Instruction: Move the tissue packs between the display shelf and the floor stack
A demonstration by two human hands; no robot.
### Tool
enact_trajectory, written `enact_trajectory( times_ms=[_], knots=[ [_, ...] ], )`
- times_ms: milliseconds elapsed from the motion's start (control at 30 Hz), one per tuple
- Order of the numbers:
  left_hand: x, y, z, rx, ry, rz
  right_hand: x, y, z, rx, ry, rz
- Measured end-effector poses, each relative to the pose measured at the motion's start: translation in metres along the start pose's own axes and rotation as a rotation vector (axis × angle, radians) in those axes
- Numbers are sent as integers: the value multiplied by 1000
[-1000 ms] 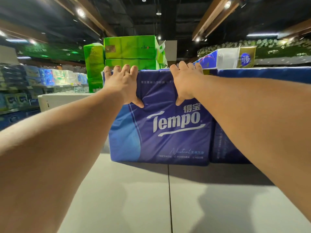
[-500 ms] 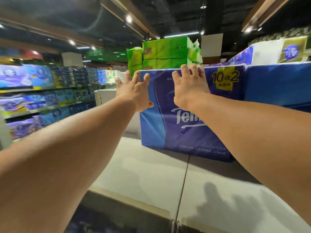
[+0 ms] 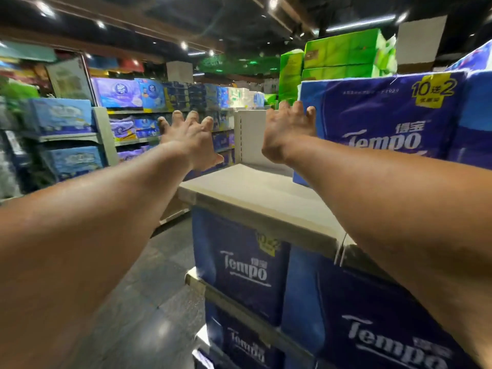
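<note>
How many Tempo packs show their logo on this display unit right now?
4: one Tempo pack on the top shelf, two on the middle shelf, one on the lowest. More may be hidden behind arms.

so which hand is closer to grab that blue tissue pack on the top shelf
Right. The right hand is open right at the left edge of the blue tissue pack on the top shelf. The left hand is open out over the aisle, well clear of it.
</note>
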State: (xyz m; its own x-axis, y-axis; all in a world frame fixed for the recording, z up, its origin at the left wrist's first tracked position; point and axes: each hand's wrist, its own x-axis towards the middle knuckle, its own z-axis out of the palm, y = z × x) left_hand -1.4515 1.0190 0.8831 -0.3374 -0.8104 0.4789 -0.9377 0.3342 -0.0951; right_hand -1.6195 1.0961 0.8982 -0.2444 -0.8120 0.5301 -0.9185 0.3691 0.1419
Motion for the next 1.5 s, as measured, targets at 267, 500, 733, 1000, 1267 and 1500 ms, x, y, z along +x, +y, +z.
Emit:
enact_trajectory(
  times_ms=[267, 500, 733, 1000, 1267, 1500],
  knots=[
    [-142, -146, 28, 23, -137, -158, -103, -179, 1, 184, -166, -164],
    [-296, -280, 86, 68, -362, -347, -226, -354, 22, 245, -310, -448],
    [-430, -400, 111, 139, -548, -597, -327, -478, 44, 286, -486, -692],
    [-496, -483, 115, 224, -590, -764, -351, -574, 55, 324, -491, -850],
    [-477, -546, 138, 262, -610, -857, -309, -650, 71, 372, -480, -950],
    [-404, -608, 189, 251, -599, -954, -219, -721, 116, 399, -458, -1021]
  ],
)
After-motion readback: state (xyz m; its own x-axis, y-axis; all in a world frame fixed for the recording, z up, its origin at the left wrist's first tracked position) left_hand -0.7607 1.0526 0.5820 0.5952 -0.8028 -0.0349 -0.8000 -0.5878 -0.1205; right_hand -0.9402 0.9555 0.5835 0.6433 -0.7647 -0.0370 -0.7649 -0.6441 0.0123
